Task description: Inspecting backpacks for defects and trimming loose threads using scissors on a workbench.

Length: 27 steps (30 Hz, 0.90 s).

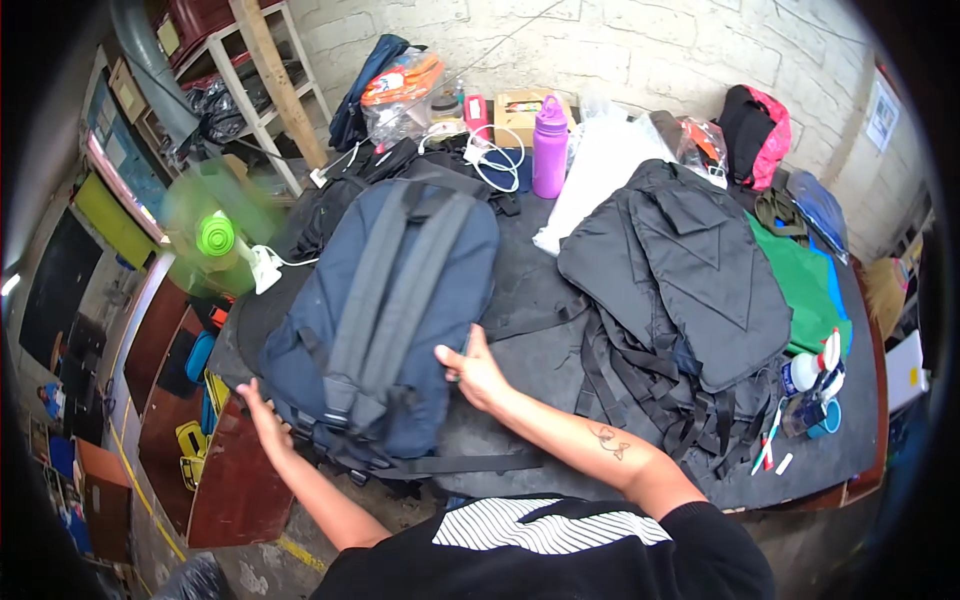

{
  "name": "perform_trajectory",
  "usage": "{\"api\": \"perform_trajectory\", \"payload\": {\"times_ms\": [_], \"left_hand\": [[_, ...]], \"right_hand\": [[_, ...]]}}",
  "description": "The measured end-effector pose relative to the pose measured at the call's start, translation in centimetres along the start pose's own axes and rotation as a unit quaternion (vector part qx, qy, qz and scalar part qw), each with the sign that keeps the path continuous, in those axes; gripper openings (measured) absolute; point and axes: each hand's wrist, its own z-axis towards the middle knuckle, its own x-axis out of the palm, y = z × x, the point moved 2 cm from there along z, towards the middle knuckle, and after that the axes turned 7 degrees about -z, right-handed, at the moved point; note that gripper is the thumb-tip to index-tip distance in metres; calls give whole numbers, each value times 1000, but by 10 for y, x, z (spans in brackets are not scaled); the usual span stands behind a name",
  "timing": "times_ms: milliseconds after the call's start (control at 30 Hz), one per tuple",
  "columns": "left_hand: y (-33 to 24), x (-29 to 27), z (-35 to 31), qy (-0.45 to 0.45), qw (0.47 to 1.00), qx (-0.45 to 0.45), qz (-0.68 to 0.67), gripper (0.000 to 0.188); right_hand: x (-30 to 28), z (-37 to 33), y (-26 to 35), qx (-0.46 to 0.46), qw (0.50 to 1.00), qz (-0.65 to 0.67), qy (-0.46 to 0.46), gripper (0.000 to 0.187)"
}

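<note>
A dark navy backpack [415,300] lies on the black-topped table [520,400], its grey padded shoulder straps facing up and its lower end at the front edge. My left hand [265,422] is at its lower left side, fingers stretched out and thumb toward the fabric. On the opposite side, my right hand [478,372] has its thumb and forefinger spread beside the backpack's edge. Whether either palm presses the fabric is hard to tell. A loose black strap [470,464] trails rightward from the backpack's lower end. Black bag pieces [690,270] with many hanging straps are piled to the right.
At the back stand a purple bottle [549,148], a cardboard box [517,115] and white sheet material [605,165]. A green fan [215,235] blurs at the left. Spray bottles [805,372], a blue cup [826,418] and green fabric [790,275] are at the right.
</note>
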Motion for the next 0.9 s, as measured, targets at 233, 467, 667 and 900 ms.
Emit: {"api": "perform_trajectory", "payload": {"times_ms": [233,467,667,900], "left_hand": [[-16,-2,8,-71,855,249,450,78],[10,106,-29,146,715,386,565,52],[12,112,-3,212,718,375,547,52],[-103,111,-182,246,734,594,219,55]], "right_hand": [[43,46,-26,30,994,-82,-63,48],[12,24,-30,98,987,-128,10,52],[-123,-32,63,-184,877,-426,-126,36],[-299,-164,200,-167,491,-603,-606,30]]}}
